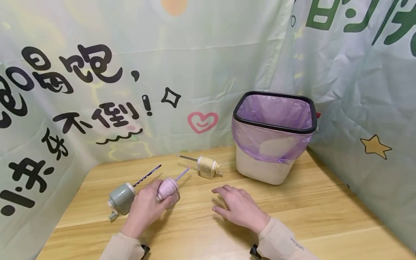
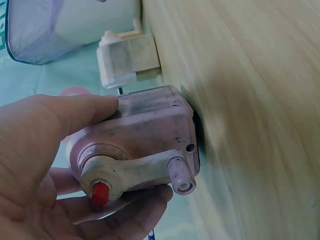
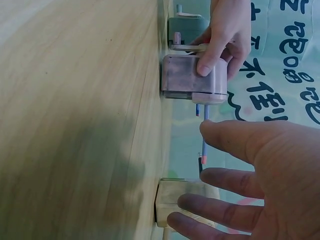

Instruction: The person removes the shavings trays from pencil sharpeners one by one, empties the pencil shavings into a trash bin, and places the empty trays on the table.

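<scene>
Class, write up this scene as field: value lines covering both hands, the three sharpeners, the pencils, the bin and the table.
Left hand: grips pink sharpener
Right hand: holds nothing, fingers spread
Grey-green sharpener: left of the left hand
Yellow sharpener: between pink sharpener and bin
Pencils: one sticking out of each sharpener
Bin: whitish, black rim, purple liner
Table: wood-grained

My left fingers grip the pink sharpener. On the bench, the grey sharpener sits left of it, the yellow sharpener and bin rightward beyond it; my right fingers are right of it.
</scene>
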`<state>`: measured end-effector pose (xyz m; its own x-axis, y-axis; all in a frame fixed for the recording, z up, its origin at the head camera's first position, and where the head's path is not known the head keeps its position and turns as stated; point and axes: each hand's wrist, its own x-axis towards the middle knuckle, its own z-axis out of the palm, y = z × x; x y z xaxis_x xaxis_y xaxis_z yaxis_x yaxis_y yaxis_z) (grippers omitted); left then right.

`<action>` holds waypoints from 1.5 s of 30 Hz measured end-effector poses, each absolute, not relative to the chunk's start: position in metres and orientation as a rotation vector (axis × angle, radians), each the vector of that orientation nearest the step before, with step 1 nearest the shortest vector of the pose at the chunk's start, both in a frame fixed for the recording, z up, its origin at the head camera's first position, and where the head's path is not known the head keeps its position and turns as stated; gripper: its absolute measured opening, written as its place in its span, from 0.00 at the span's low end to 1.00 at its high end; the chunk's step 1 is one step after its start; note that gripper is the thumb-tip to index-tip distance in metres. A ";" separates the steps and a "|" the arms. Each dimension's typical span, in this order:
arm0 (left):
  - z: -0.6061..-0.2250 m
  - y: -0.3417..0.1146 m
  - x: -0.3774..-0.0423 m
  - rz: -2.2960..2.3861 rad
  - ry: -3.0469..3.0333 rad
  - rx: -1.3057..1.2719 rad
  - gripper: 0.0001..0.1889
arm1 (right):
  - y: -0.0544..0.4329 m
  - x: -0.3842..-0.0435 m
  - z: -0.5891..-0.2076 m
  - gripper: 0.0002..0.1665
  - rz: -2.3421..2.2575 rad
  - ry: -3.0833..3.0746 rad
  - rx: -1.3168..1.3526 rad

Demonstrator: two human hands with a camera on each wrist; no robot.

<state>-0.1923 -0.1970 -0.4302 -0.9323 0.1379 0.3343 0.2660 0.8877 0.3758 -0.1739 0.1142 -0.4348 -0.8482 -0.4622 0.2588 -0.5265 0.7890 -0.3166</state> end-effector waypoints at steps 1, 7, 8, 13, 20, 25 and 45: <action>-0.429 -0.196 -0.192 -0.618 -2.755 -0.308 0.29 | 0.114 -0.174 -0.435 0.29 0.572 -2.811 0.782; -0.423 -0.190 -0.188 -0.689 -2.720 -0.354 0.30 | 0.116 -0.175 -0.433 0.30 0.591 -2.829 0.771; -0.422 -0.189 -0.187 -0.688 -2.711 -0.364 0.30 | 0.116 -0.175 -0.432 0.30 0.594 -2.834 0.769; -0.416 -0.185 -0.183 -0.661 -2.665 -0.408 0.29 | 0.117 -0.176 -0.431 0.30 0.606 -2.841 0.757; -0.413 -0.179 -0.180 -0.628 -2.631 -0.463 0.30 | 0.118 -0.177 -0.431 0.29 0.612 -2.823 0.762; -0.411 -0.177 -0.177 -0.623 -2.615 -0.479 0.31 | 0.119 -0.177 -0.431 0.29 0.620 -2.817 0.770; -0.404 -0.167 -0.167 -0.733 -2.608 -0.548 0.30 | 0.120 -0.179 -0.427 0.28 0.670 -2.801 0.775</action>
